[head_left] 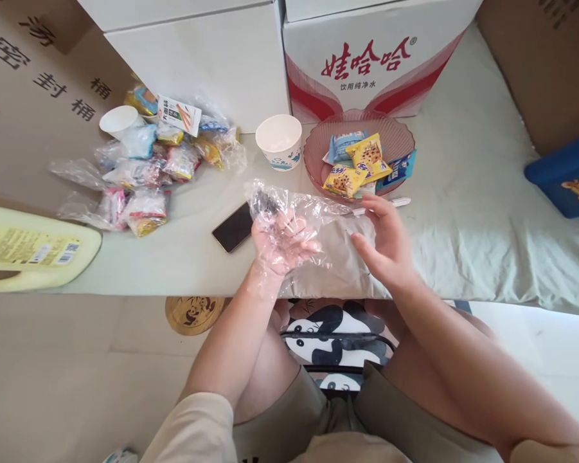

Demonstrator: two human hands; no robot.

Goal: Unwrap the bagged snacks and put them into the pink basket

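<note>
My left hand (289,241) is palm up with its fingers partly curled, and a clear plastic bag (318,207) lies over and around it. I cannot make out whether the fingers are inside the bag or under it. A small dark item (268,202) shows through the plastic near the fingertips. To the right, my right hand (385,244) is open, thumb and fingers apart, with nothing in it. It is close to a pinkish ribbed glass bowl (313,151) of small wrapped snacks, among them yellow cookie packets (346,180). A white stick-like thing (400,202) lies behind my right fingertips.
A phone (231,228) lies beside my left hand. Behind stands a white paper bowl (278,141). Several bagged snacks (144,170) are piled at the left, near a yellow jug (33,247). Cartons (366,71) line the back; a blue container (566,173) is at the right.
</note>
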